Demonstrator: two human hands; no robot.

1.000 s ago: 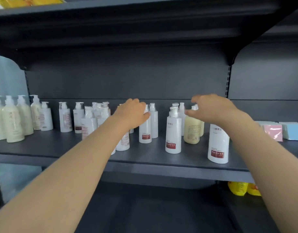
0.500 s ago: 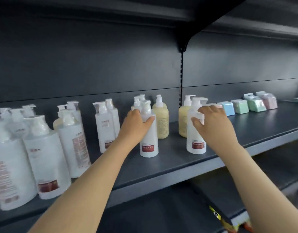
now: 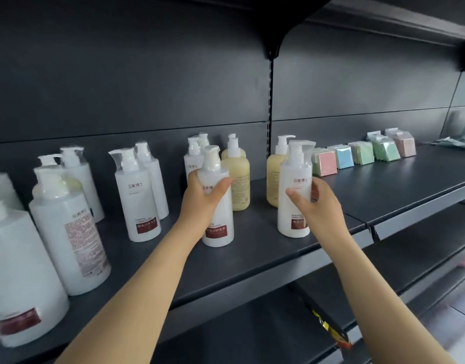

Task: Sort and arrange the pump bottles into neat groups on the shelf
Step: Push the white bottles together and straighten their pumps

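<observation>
Each hand holds a white pump bottle upright on the dark shelf.

The left hand is wrapped around the upper body of one white bottle, thumb across its front; the right hand is clamped on the middle of a second white bottle, and both bottles stand near the front edge of the shelf. Just behind and between the hands stand two yellow bottles. Left of the left hand are more white bottles in loose pairs. Beyond the right hand, further along the shelf, sits a row of pastel packets.
</observation>
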